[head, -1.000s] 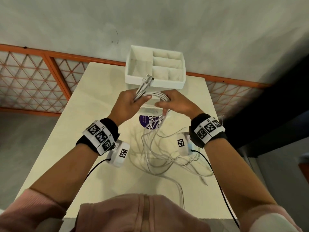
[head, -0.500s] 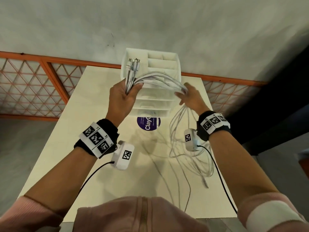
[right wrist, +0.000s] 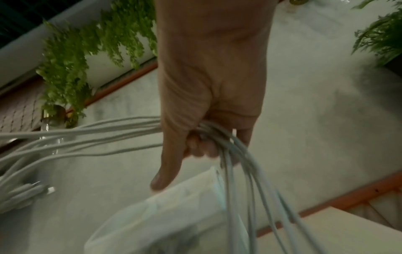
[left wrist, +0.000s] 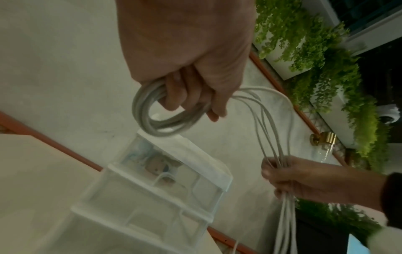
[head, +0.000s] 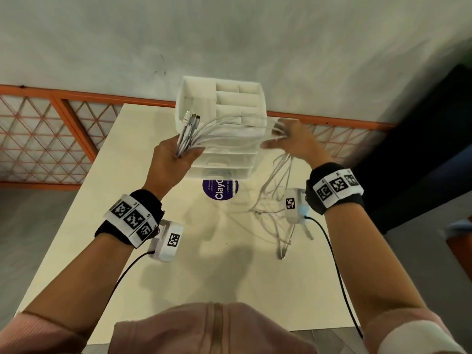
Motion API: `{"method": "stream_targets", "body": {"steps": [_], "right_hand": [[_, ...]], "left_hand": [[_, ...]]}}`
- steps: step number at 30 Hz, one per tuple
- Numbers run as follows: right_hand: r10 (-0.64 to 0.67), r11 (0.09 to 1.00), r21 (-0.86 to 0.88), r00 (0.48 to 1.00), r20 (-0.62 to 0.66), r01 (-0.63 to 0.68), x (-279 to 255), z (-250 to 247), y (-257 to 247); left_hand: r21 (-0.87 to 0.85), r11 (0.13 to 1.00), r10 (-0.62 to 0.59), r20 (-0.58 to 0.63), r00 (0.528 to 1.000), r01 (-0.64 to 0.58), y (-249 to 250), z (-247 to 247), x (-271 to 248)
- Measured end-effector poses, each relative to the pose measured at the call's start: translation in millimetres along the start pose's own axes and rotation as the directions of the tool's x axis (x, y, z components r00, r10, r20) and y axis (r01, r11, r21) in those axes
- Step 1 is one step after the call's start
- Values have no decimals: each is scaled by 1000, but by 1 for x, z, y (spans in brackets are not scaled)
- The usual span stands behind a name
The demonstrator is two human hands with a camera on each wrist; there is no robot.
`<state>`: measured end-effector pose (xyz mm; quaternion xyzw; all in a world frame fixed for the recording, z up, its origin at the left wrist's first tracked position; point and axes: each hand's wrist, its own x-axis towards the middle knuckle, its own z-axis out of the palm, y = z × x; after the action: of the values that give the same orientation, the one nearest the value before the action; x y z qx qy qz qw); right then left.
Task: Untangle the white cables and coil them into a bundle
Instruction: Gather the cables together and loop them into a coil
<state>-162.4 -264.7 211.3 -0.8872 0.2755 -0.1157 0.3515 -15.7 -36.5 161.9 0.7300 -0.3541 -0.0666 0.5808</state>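
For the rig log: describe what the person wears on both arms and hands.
Bare hands. Each wrist has a black band wrapped by a white strip of square black-and-white markers, with a white camera box beneath, trailing a black cable. Pink sleeves are pushed up.

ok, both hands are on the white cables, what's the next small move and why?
Probably swing the right hand back to the left hand to lay another loop. The left already grips a small coil with the plug ends sticking up; the white cables span between the hands and slack hangs to the table.
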Motion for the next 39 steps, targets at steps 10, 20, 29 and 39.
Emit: {"method": "stream_targets", "body": {"steps": [10, 20, 29, 39], "right_hand": [[543, 659, -747, 632, 553, 87, -16, 42, 30], [-155, 921, 382, 970, 190, 72, -22, 39, -57], [-158, 835, 546, 980, 121, 67, -19, 56, -62], [-127, 859, 511, 983, 135, 41, -16, 60, -63]], "left_hand": [[-290, 933, -123, 301, 946, 214, -8, -10, -27], [-298, 919, -143, 355, 924, 257, 6, 15, -28], [-226, 955, -79, 431, 899, 192, 13, 16, -28], [-210, 958, -109, 368, 923, 197, 11, 18, -18]]}}
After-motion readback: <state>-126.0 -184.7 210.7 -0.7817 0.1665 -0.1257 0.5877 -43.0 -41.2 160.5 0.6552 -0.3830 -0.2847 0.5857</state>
